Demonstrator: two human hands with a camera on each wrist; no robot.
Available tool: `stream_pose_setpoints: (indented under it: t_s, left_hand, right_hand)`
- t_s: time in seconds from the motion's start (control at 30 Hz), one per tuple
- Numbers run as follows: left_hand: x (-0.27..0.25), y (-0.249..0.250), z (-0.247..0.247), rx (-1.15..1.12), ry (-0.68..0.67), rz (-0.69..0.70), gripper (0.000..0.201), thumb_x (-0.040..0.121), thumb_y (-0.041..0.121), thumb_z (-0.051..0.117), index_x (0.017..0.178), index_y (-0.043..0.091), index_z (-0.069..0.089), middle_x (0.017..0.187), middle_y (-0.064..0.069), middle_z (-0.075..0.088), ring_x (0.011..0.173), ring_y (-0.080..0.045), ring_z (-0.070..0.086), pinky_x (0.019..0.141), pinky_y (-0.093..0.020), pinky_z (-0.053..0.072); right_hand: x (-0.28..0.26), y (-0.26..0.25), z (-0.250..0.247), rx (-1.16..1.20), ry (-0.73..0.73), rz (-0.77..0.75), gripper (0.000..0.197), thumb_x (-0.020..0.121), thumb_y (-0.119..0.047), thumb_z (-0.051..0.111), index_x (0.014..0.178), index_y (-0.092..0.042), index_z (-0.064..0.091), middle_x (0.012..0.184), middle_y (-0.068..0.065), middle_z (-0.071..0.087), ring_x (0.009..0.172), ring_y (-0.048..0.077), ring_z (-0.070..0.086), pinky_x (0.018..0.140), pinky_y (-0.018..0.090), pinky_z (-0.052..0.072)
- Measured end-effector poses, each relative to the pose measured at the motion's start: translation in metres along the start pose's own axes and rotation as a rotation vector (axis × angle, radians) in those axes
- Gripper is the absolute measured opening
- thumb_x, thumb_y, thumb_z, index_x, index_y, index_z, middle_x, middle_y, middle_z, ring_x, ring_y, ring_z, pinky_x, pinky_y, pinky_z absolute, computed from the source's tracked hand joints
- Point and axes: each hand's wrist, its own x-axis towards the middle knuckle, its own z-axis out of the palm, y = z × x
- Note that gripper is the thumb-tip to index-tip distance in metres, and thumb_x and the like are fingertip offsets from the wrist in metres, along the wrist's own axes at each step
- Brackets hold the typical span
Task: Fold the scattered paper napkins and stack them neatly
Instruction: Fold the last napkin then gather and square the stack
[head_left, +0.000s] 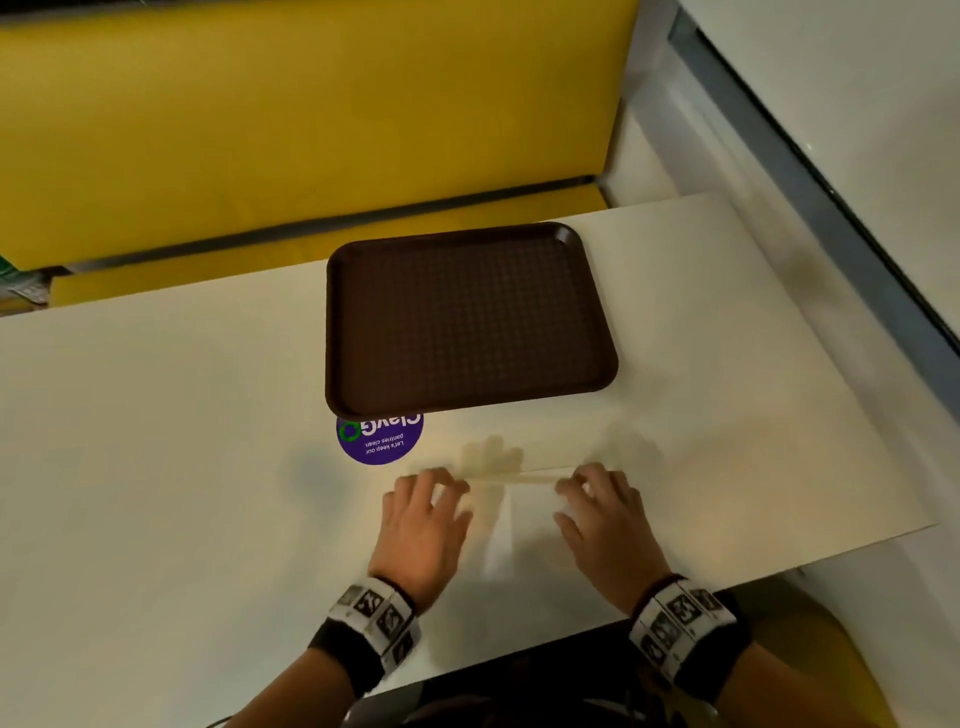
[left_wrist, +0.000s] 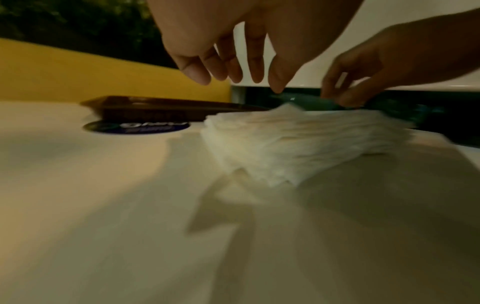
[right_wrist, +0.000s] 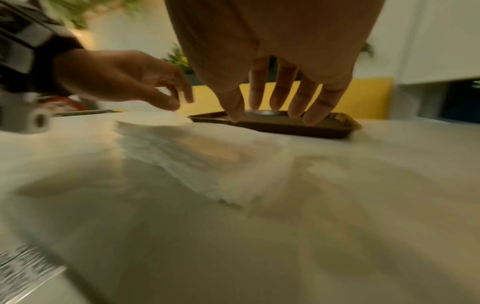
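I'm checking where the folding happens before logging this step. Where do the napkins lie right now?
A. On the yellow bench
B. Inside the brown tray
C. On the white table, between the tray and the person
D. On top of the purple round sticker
C: the pile of napkins lies on the white table, nearer the person than the brown tray, between the left hand and the right hand.

— What's on the pale table (head_left: 156, 467)?
— A brown tray (head_left: 470, 317) at frame centre, a purple round sticker (head_left: 379, 441) below its lower-left corner, white napkins (head_left: 511, 514) lower centre.
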Motion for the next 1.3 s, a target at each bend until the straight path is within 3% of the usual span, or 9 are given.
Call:
stream_pose_setpoints:
  t_s: [0.1,0.37,0.47,0.57,0.67,0.77,1.0,1.17,1.3]
  left_hand:
    - [-0.015,0.009,0.009,0.067,-0.135,0.167,0.036,0.078,0.032,0.068,0.112,0.027,0.057,0.118,0.0,0.061,0.098,-0.026,0.058,0.073,-0.037,0.052]
    - [-0.008,0.008,0.01,0.088,-0.268,0.105,0.039,0.07,0.032,0.071,0.107,0.032,0.059,0.115,0.005,0.06,0.096,-0.023,0.061,0.072,-0.034,0.052]
    - [0.012,0.011,-0.001,0.088,-0.284,0.024,0.031,0.085,0.038,0.059,0.116,0.034,0.056,0.129,0.007,0.051,0.117,-0.025,0.05,0.091,-0.042,0.045]
    - [0.029,0.009,-0.004,0.074,-0.412,0.001,0.055,0.091,0.043,0.052,0.141,0.029,0.033,0.153,0.005,0.025,0.14,-0.024,0.023,0.112,-0.047,0.023]
    - [0.04,0.008,-0.005,0.165,-0.518,0.04,0.073,0.089,0.041,0.056,0.149,0.022,0.018,0.155,0.001,0.021,0.141,-0.024,0.023,0.115,-0.048,0.016]
    - [0.048,0.009,-0.005,0.246,-0.562,0.054,0.078,0.083,0.043,0.062,0.147,0.02,0.022,0.144,-0.001,0.034,0.131,-0.027,0.034,0.113,-0.05,0.019]
    - [0.06,0.006,-0.012,0.168,-0.679,0.009,0.062,0.073,0.047,0.072,0.124,0.023,0.046,0.127,0.0,0.04,0.113,-0.025,0.043,0.096,-0.042,0.042]
    - [0.05,0.0,-0.035,0.068,-0.585,0.019,0.041,0.08,0.039,0.07,0.112,0.024,0.048,0.117,0.003,0.048,0.101,-0.02,0.053,0.084,-0.032,0.049]
    - [0.03,-0.001,-0.058,0.085,-0.241,0.159,0.029,0.08,0.039,0.069,0.099,0.026,0.052,0.091,0.008,0.064,0.08,-0.017,0.058,0.07,-0.027,0.041]
  right_hand:
    - [-0.015,-0.008,0.005,-0.05,-0.067,-0.133,0.032,0.072,-0.027,0.071,0.103,-0.027,0.062,0.111,-0.004,0.058,0.104,0.018,0.049,0.078,0.033,0.051]
    - [-0.008,-0.009,0.013,-0.007,-0.198,-0.058,0.027,0.072,-0.026,0.06,0.1,-0.03,0.058,0.111,-0.008,0.055,0.103,0.02,0.056,0.079,0.032,0.049]
    - [0.008,-0.011,0.001,0.05,-0.173,-0.019,0.033,0.082,-0.027,0.054,0.114,-0.028,0.057,0.123,-0.006,0.049,0.117,0.02,0.044,0.094,0.035,0.039]
    - [0.027,-0.011,-0.007,0.127,-0.327,0.007,0.056,0.086,-0.031,0.051,0.14,-0.025,0.034,0.147,-0.004,0.028,0.139,0.021,0.021,0.114,0.041,0.022]
    - [0.037,-0.01,-0.005,0.026,-0.5,-0.022,0.076,0.083,-0.03,0.056,0.147,-0.022,0.017,0.152,-0.002,0.02,0.143,0.023,0.015,0.119,0.049,0.012]
    - [0.044,-0.01,0.0,-0.098,-0.572,-0.044,0.081,0.077,-0.03,0.063,0.144,-0.019,0.019,0.142,0.004,0.028,0.132,0.03,0.027,0.115,0.052,0.018]
    - [0.057,-0.015,-0.014,-0.002,-0.652,-0.016,0.05,0.075,-0.028,0.07,0.118,-0.017,0.048,0.118,0.004,0.036,0.107,0.025,0.04,0.092,0.041,0.046]
    - [0.043,-0.012,-0.043,0.199,-0.512,0.002,0.026,0.081,-0.021,0.064,0.103,-0.023,0.051,0.103,-0.002,0.057,0.089,0.017,0.055,0.08,0.033,0.049]
    - [0.019,-0.013,-0.054,0.281,-0.199,-0.068,0.022,0.085,-0.016,0.06,0.106,-0.023,0.056,0.096,-0.009,0.058,0.081,0.01,0.046,0.075,0.024,0.039]
